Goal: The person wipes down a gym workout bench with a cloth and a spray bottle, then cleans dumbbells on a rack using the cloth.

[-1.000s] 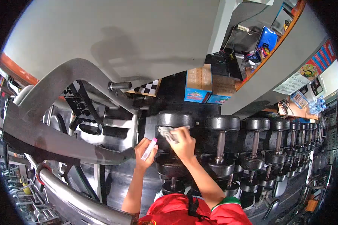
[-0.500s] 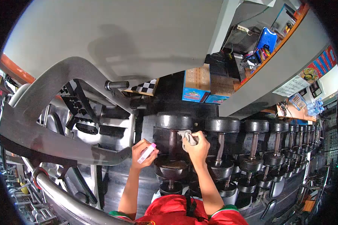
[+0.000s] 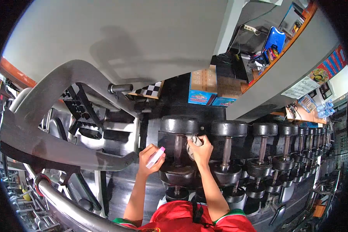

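My left hand [image 3: 151, 158] is closed around a small clear bottle [image 3: 155, 157] with a pink cap, left of the nearest dumbbell [image 3: 179, 150]. That dumbbell is black with a worn metal handle and lies on the rack. On its right side, my right hand [image 3: 202, 150] pinches a crumpled grey cloth [image 3: 192, 147], close to the handle and the upper weight. Whether the cloth touches the dumbbell I cannot tell. Another dumbbell [image 3: 227, 150] lies just to the right of my right hand.
More dumbbells [image 3: 261, 149] run in two tiers to the right. A grey machine frame [image 3: 62, 145] curves across the left side. Cardboard boxes [image 3: 203, 86] stand beyond the rack, beside a grey counter wall [image 3: 266, 85]. A metal bar [image 3: 73, 199] crosses the lower left.
My right hand and the cloth have moved from the dumbbell's upper weight to the right side of its handle. My left hand has shifted slightly, still with the bottle.
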The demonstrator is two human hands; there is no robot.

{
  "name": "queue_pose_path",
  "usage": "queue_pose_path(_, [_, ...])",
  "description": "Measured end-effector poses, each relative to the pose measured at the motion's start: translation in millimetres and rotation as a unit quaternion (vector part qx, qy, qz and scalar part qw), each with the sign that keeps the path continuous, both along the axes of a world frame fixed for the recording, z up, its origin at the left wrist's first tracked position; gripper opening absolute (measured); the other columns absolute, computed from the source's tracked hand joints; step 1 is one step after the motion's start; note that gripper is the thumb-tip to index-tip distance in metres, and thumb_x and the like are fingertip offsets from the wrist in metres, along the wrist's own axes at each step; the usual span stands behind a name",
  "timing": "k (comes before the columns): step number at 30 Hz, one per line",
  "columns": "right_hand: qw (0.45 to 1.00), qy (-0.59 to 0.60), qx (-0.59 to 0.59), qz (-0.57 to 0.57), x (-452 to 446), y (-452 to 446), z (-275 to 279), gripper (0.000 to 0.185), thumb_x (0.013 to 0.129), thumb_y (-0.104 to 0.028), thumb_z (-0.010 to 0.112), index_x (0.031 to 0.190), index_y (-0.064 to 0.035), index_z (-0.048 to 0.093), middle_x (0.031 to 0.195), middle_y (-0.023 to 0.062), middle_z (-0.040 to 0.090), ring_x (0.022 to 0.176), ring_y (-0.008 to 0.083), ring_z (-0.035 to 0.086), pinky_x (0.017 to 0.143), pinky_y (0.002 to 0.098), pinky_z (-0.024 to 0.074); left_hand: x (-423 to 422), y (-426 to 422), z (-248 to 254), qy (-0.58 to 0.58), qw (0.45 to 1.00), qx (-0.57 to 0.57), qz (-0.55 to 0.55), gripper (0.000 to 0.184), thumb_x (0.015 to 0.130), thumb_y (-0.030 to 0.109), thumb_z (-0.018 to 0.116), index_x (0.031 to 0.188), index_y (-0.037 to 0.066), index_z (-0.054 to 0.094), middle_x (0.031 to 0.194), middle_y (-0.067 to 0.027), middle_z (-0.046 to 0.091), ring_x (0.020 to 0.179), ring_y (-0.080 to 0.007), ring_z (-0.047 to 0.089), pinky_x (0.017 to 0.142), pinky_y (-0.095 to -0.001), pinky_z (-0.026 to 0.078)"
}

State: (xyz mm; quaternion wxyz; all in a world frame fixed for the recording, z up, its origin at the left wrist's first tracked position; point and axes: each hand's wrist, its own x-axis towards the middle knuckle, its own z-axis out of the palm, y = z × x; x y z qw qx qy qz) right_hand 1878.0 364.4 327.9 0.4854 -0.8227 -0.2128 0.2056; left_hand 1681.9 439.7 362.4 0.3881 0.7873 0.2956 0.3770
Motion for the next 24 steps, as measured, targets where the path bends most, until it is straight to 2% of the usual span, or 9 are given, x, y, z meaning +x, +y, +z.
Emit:
queue_pose_path(3, [0.992, -0.068, 0.078, 0.071, -12, -4, 32, 0.025, 0.068, -0.009, 0.079, 0.084, -0.0012, 0.061, 0.078, 0.0147, 0.069, 0.074, 0.0233, 0.07, 0.066, 0.0307, 0.0523, -6, -2, -6, -0.022, 1.0, -0.007, -0.001, 0.01, 0.069, 0.002, 0.066, 0.079, 0.0, 0.062, 0.069, -0.009, 0.058, 0.058, -0.0202, 0.057, 0.054, -0.0287, 0.045])
queue_pose_path(6, [0.944, -0.275, 0.11, 0.143, -14, 0, 44, 0.025, 0.065, -0.009, 0.079, 0.085, -0.0103, 0.064, 0.094, 0.002, 0.064, 0.081, 0.0248, 0.064, 0.068, 0.0344, 0.0522, -8, -3, -7, -0.022, 1.0, -0.011, 0.004, 0.01, 0.069, 0.002, 0.066, 0.078, 0.0, 0.061, 0.069, -0.0094, 0.058, 0.057, -0.0203, 0.057, 0.053, -0.0289, 0.044])
queue_pose_path(7, [0.944, -0.276, 0.111, 0.144, -13, 2, 47, 0.025, 0.065, -0.009, 0.079, 0.085, -0.0103, 0.064, 0.094, 0.002, 0.064, 0.081, 0.0248, 0.064, 0.068, 0.0344, 0.0522, -8, -4, -1, -0.021, 0.999, -0.022, 0.012, 0.009, 0.069, 0.003, 0.066, 0.077, 0.001, 0.061, 0.068, -0.0092, 0.057, 0.058, -0.021, 0.057, 0.054, -0.0295, 0.045])
queue_pose_path(10, [0.848, -0.427, 0.129, 0.285, -12, 14, 68, 0.023, 0.066, -0.012, 0.072, 0.087, -0.0179, 0.064, 0.101, -0.0028, 0.058, 0.094, 0.0232, 0.057, 0.069, 0.034, 0.052, -13, -2, 1, -0.024, 0.999, -0.022, 0.016, 0.008, 0.068, 0.003, 0.066, 0.075, 0.002, 0.062, 0.068, -0.0091, 0.056, 0.059, -0.022, 0.057, 0.056, -0.0301, 0.045])
queue_pose_path(13, [0.815, -0.447, 0.091, 0.358, -10, 36, 71, 0.016, 0.072, -0.015, 0.066, 0.087, -0.0174, 0.064, 0.102, -0.0026, 0.056, 0.096, 0.0221, 0.055, 0.071, 0.0339, 0.0518, -17, -2, 3, -0.019, 1.0, -0.012, 0.022, 0.008, 0.068, 0.003, 0.065, 0.076, 0.002, 0.062, 0.068, -0.0092, 0.057, 0.06, -0.0226, 0.058, 0.057, -0.0302, 0.046])
queue_pose_path(15, [0.724, -0.517, 0.04, 0.455, -10, 47, 72, 0.012, 0.076, -0.019, 0.061, 0.087, -0.0154, 0.065, 0.103, -0.003, 0.056, 0.096, 0.0195, 0.052, 0.066, 0.0336, 0.0484, -19, -2, 2, -0.008, 0.999, -0.017, 0.039, 0.008, 0.068, 0.003, 0.064, 0.076, 0.002, 0.062, 0.068, -0.0094, 0.058, 0.06, -0.0228, 0.058, 0.057, -0.0302, 0.046])
queue_pose_path(16, [0.722, -0.518, 0.04, 0.458, -12, 50, 72, 0.012, 0.076, -0.019, 0.061, 0.087, -0.0154, 0.065, 0.103, -0.003, 0.056, 0.096, 0.0195, 0.052, 0.066, 0.0336, 0.0484, -21, -2, -1, -0.015, 0.999, -0.033, 0.037, 0.008, 0.068, 0.003, 0.064, 0.076, 0.001, 0.061, 0.068, -0.0096, 0.057, 0.06, -0.0231, 0.058, 0.057, -0.0301, 0.046])
queue_pose_path(19, [0.578, -0.655, 0.028, 0.486, -25, 60, 62, 0.02, 0.077, -0.024, 0.058, 0.084, -0.0096, 0.069, 0.097, -0.0014, 0.055, 0.097, 0.0174, 0.045, 0.059, 0.0308, 0.0356, -24, -2, -5, -0.022, 0.998, -0.053, 0.034, 0.009, 0.069, 0.004, 0.064, 0.076, 0.001, 0.061, 0.069, -0.0102, 0.057, 0.06, -0.0237, 0.057, 0.057, -0.0302, 0.045])
queue_pose_path(24, [0.543, -0.673, -0.042, 0.5, -59, 85, 33, 0.02, 0.077, -0.026, 0.059, 0.078, -0.0103, 0.071, 0.092, 0.0008, 0.056, 0.094, 0.0211, 0.041, 0.057, 0.032, 0.0344, -25, 1, -14, -0.029, 0.998, -0.01, 0.055, 0.016, 0.08, 0.015, 0.064, 0.073, 0.001, 0.059, 0.064, -0.007, 0.054, 0.052, -0.0162, 0.051, 0.049, -0.0286, 0.039])
